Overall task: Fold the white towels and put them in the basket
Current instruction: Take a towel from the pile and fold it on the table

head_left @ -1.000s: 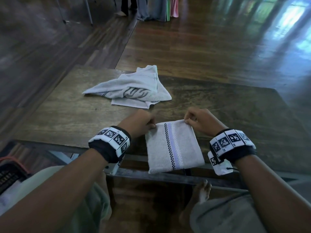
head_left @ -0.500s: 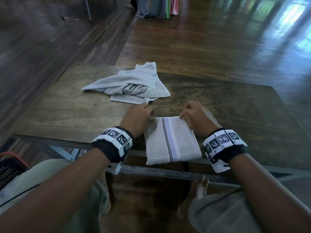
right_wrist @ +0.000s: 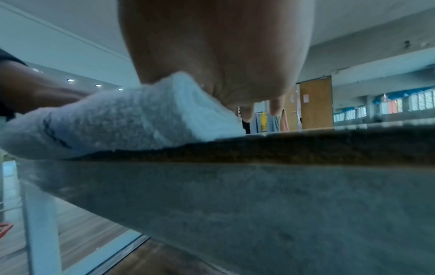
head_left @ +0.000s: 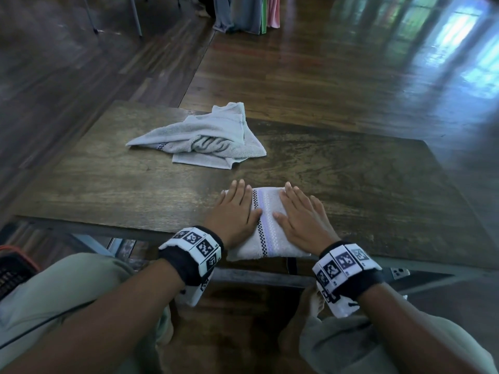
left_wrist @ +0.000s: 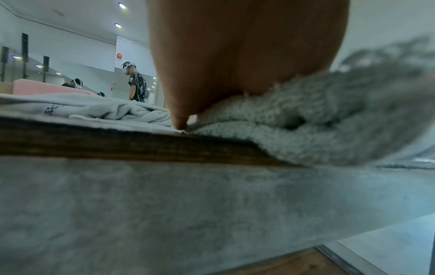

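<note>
A folded white towel (head_left: 266,228) with a checkered and lilac stripe lies at the near edge of the wooden table (head_left: 108,184), its near end hanging slightly over. My left hand (head_left: 234,209) lies flat on its left side and my right hand (head_left: 299,211) lies flat on its right side, fingers straight, both pressing down. In the left wrist view the palm (left_wrist: 235,55) bears on the towel (left_wrist: 306,121); in the right wrist view the palm (right_wrist: 223,55) presses the towel (right_wrist: 117,119). A crumpled white towel (head_left: 208,139) lies further back on the table. The basket (head_left: 13,268) shows at the left edge.
The basket is dark with an orange rim and stands on the floor to my left, below table height. My knees sit under the table's near edge. Hanging cloths (head_left: 245,12) and metal legs stand far back on the wooden floor. People stand far off in the left wrist view.
Both hands let go of the towel's far corners and now lie flat on top of it with straight fingers. The towel has slid a little further onto the table.
</note>
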The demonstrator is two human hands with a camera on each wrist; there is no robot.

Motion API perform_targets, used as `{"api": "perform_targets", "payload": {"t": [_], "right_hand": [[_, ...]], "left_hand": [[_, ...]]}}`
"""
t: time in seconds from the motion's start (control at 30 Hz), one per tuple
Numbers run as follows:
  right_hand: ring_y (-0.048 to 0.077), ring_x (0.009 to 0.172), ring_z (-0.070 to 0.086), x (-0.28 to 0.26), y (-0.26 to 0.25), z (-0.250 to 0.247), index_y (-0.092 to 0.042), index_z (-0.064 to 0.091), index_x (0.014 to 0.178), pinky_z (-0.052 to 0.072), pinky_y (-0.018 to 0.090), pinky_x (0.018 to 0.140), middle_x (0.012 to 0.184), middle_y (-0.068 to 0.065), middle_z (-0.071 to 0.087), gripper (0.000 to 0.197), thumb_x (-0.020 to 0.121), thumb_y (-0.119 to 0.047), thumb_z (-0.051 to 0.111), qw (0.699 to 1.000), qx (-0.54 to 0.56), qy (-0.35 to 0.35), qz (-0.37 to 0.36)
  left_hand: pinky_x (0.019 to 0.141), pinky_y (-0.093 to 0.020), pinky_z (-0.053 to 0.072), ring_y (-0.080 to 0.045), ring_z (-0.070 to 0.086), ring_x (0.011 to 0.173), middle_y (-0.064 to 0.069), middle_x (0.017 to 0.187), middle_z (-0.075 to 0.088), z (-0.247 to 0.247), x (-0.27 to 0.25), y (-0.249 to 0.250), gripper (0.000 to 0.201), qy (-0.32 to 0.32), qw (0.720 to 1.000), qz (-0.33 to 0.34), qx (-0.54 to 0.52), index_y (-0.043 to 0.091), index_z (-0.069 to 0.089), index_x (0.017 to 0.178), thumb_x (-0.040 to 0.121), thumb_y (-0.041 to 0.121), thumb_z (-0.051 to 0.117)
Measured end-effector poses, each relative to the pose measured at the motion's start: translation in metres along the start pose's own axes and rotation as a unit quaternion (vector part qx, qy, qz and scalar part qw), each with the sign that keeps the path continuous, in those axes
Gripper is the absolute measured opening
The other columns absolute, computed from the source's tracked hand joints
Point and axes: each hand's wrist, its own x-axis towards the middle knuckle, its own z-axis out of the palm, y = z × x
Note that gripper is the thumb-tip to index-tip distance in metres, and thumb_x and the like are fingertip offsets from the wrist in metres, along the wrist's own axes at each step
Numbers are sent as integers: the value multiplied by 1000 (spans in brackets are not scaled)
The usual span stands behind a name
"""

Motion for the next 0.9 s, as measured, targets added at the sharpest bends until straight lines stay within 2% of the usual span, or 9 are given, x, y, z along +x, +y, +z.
{"api": "perform_targets", "payload": {"t": [0.23, 0.33, 0.4, 0.47, 0.53, 0.63, 0.73, 0.8, 0.9], "right_hand": [[10, 145, -12, 2, 4, 0, -20, 3, 150, -6, 45, 117, 159, -6, -4, 58, 99, -44, 14, 999, 16, 21, 28], [13, 144, 6, 1, 13, -9, -21, 21, 148, 6, 43, 115, 157, -3, 17, 52, 99, -40, 21, 997, 22, 54, 46], [16, 132, 27, -2, 19, -16, -27, 47, 133, 18, 41, 104, 140, -3, 42, 43, 96, -42, 31, 994, 50, 69, 75], [17, 118, 37, -3, 21, -22, -31, 66, 108, 21, 38, 89, 111, -5, 57, 33, 93, -45, 40, 987, 106, 57, 110], [16, 109, 49, -3, 21, -26, -30, 72, 91, 22, 37, 86, 90, -9, 67, 32, 90, -49, 46, 977, 162, 32, 138], [11, 82, 64, 3, 25, -23, -22, 74, 78, 31, 40, 94, 74, -3, 73, 38, 82, -55, 54, 954, 244, -1, 177], [15, 73, 68, 7, 25, -24, -7, 72, 73, 45, 51, 92, 71, 0, 73, 50, 71, -56, 62, 931, 309, -28, 190], [19, 72, 67, 8, 20, -29, 1, 65, 62, 53, 40, 79, 72, 6, 71, 50, 74, -48, 66, 921, 331, -52, 200], [17, 57, 50, 6, 12, -34, -11, 43, 47, 39, 27, 54, 61, 8, 51, 45, 83, -31, 63, 913, 348, -62, 203]], "left_hand": [[119, -42, 5, -19, 0, 146, -7, 159, 2, -6, 2, -13, 57, 14, 1000, -8, 13, 11, 6, 150, 100, 39, 13], [116, -45, 17, -20, 25, 141, -9, 153, 29, -17, -2, -28, 55, 36, 998, -20, 42, 11, 28, 144, 99, 42, 18], [103, -40, 32, -21, 53, 115, -3, 119, 60, -26, -9, -35, 42, 92, 995, -15, 47, 17, 54, 115, 97, 44, 26], [87, -36, 36, -19, 59, 88, 5, 88, 61, -33, -18, -36, 33, 127, 991, -36, 30, 21, 57, 88, 93, 46, 35], [75, -33, 40, -19, 59, 77, 4, 79, 61, -35, -26, -34, 36, 104, 992, -77, 1, 21, 60, 80, 90, 50, 42], [55, -27, 34, -16, 54, 63, 3, 65, 55, -31, -30, -30, 41, 55, 991, -96, -79, 19, 50, 63, 87, 52, 50], [49, -25, 28, -11, 47, 52, 3, 54, 48, -28, -28, -26, 45, 39, 984, -101, -143, 18, 43, 54, 85, 47, 58], [48, -26, 27, -11, 44, 49, 2, 51, 44, -27, -26, -24, 47, 32, 980, -106, -164, 17, 41, 52, 85, 44, 60], [45, -25, 26, -11, 40, 46, 1, 51, 41, -27, -23, -20, 45, 33, 973, -115, -197, 15, 39, 51, 85, 35, 62]]}}
